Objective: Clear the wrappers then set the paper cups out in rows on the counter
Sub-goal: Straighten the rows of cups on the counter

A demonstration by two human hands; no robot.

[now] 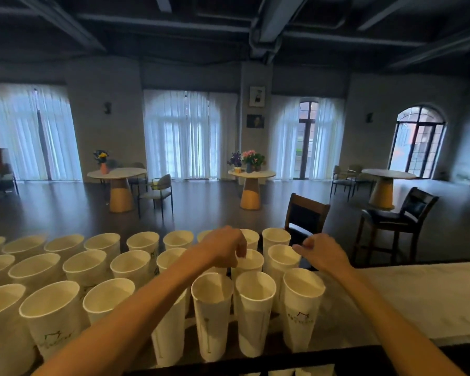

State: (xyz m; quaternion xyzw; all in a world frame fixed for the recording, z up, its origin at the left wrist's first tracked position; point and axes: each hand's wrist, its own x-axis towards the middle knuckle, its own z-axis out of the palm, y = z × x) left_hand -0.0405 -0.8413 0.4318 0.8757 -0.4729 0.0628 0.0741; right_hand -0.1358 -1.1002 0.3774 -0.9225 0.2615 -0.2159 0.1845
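- Tall white paper cups (pixel 254 308), tapered, rolled rims, standing upright and mouth-up in three rows across the left and middle of the bench; those whose insides show hold nothing.
- Front row nearest the camera: the cups reach the right end at one cup with a printed logo (pixel 303 308); the middle and back rows stop about level with it.
- Printing: a faint green and dark outline logo with a line of lettering on several cup walls, too blurred to read; a thin vertical seam line runs down others.
- Bench (pixel 418 291): pale, matt, stone-like top to the right of the cups, with a dark edge along the near side.
- Left hand (pixel 225 249): reaches across the rows, fingers curled downward and pinching the rim of a middle-row cup (pixel 251 263).
- Right hand (pixel 323 253): held just beyond the right end of the rows, above the bench edge, fingers loosely curled, gripping nothing visible; it sits just beside a middle-row end cup (pixel 282 257), and contact cannot be judged.
- Two dark wooden high chairs (pixel 399 215) with black padded seats, beyond the bench.
- Three round pale-topped tables on tan cone pedestals (pixel 251 191) further back; two carry vases of flowers.
- White sheer curtains (pixel 179 134) over arched windows.
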